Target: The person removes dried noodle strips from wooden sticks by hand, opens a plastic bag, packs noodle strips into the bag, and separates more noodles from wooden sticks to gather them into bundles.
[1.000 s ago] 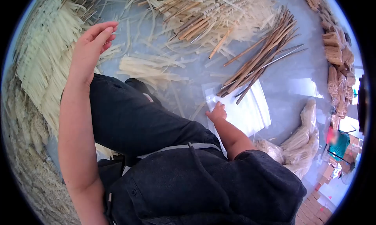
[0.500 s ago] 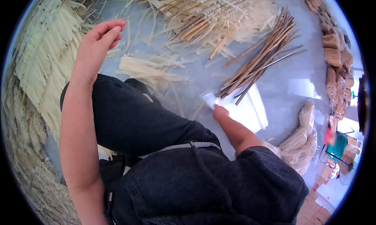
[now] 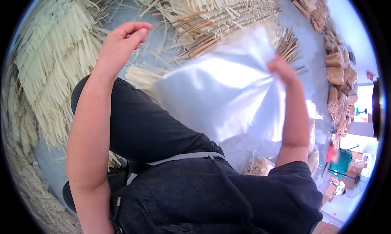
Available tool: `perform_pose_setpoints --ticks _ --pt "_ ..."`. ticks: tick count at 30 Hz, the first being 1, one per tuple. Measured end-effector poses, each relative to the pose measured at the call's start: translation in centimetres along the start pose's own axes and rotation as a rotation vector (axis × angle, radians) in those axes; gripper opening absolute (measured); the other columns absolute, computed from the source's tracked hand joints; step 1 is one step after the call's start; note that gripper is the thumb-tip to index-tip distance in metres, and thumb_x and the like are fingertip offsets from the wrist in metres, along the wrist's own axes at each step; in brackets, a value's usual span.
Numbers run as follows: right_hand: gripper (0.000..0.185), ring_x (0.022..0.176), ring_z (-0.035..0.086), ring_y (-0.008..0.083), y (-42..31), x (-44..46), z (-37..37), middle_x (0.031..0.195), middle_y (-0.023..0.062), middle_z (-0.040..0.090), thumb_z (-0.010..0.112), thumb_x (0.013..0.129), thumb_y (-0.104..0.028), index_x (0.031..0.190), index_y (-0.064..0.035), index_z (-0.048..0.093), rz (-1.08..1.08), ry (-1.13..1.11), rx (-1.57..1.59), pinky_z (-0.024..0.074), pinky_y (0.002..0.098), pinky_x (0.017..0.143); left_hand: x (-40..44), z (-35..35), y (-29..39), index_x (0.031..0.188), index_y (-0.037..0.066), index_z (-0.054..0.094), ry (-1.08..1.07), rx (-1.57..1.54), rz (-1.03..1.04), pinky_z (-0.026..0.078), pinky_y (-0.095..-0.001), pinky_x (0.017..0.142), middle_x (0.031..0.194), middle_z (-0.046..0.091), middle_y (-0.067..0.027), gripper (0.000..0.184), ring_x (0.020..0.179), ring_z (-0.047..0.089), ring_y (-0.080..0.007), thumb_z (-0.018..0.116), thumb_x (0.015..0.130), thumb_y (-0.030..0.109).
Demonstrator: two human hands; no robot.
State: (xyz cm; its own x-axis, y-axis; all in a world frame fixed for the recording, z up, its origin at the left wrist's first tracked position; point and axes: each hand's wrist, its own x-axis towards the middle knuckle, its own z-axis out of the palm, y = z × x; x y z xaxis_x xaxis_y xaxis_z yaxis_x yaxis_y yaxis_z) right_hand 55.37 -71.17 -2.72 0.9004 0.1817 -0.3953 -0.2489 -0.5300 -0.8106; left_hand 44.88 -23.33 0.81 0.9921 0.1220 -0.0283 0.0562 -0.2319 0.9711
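Note:
My right hand (image 3: 283,69), slightly blurred, grips the edge of a large clear plastic bag (image 3: 220,87) and holds it up, spread over the floor and in front of my raised knee. My left hand (image 3: 129,37) is in the air at the upper left, its fingers curled with the thumb close to them; nothing shows in it. Below that hand lie pale flat strips (image 3: 142,76). A bundle of thin brown sticks (image 3: 287,46) is partly hidden behind the bag and my right hand.
Pale fringed strips (image 3: 53,67) are heaped at the left. Strips bound on sticks (image 3: 228,20) lie at the top. Wrapped brown bundles (image 3: 336,69) line the right side. A small clear bag (image 3: 258,165) sits by my right arm. Another person (image 3: 340,162) is far right.
My right hand has lifted the plastic bag off the floor, up and across, so it now covers part of the sticks. My left hand has moved a little right in view.

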Motion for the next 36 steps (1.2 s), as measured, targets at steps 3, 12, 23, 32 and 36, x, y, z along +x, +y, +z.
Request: perform_pose_setpoints --ticks 3,12,23,32,36 --pt "0.041 0.095 0.064 0.0330 -4.0 2.1 -10.4 0.101 0.0199 0.067 0.050 0.074 -0.014 0.110 0.0019 0.063 -0.043 0.566 -0.888 0.0487 0.0429 0.086 -0.8 -0.6 0.4 0.111 0.009 0.069 0.042 0.005 -0.006 0.046 -0.0236 0.085 0.098 0.064 0.0012 0.023 0.089 0.057 -0.0080 0.059 0.094 0.020" --pt "0.045 0.104 0.063 0.0371 -12.7 2.8 -3.2 0.110 0.0185 0.067 0.047 0.083 -0.018 0.127 -0.0180 0.057 -0.134 0.924 -1.088 0.0483 0.0506 0.087 -1.1 -1.7 0.3 0.111 0.008 0.069 0.048 -0.047 0.019 0.045 -0.0234 0.084 0.096 0.064 0.0005 0.024 0.089 0.056 -0.0083 0.059 0.093 0.020" --pt "0.047 0.101 0.063 0.0408 12.4 16.6 26.3 0.105 0.0261 0.066 0.063 0.078 -0.017 0.121 -0.0019 0.056 0.079 0.410 -0.488 0.0488 0.0448 0.091 -1.6 -2.6 0.1 0.110 0.006 0.069 0.095 0.043 -0.091 0.046 -0.0251 0.084 0.101 0.066 -0.0002 0.024 0.088 0.056 -0.0090 0.058 0.093 0.019" --pt "0.023 0.085 0.066 0.0319 13.4 14.7 26.1 0.086 0.0112 0.070 0.068 0.080 -0.034 0.082 -0.0112 0.070 0.074 0.354 -0.539 0.0514 0.0440 0.077 -0.7 -1.9 0.0 0.110 0.007 0.069 0.044 0.047 -0.051 0.045 -0.0247 0.081 0.093 0.065 -0.0001 0.024 0.088 0.057 -0.0093 0.059 0.093 0.020" --pt "0.031 0.080 0.064 0.0297 11.2 12.3 24.6 0.079 0.0127 0.066 0.070 0.081 -0.041 0.083 -0.0099 0.067 0.199 0.286 -0.544 0.0502 0.0392 0.071 -0.7 -1.4 0.4 0.110 0.008 0.070 0.050 0.044 -0.057 0.044 -0.0246 0.080 0.091 0.065 0.0000 0.023 0.088 0.057 -0.0093 0.059 0.092 0.020"
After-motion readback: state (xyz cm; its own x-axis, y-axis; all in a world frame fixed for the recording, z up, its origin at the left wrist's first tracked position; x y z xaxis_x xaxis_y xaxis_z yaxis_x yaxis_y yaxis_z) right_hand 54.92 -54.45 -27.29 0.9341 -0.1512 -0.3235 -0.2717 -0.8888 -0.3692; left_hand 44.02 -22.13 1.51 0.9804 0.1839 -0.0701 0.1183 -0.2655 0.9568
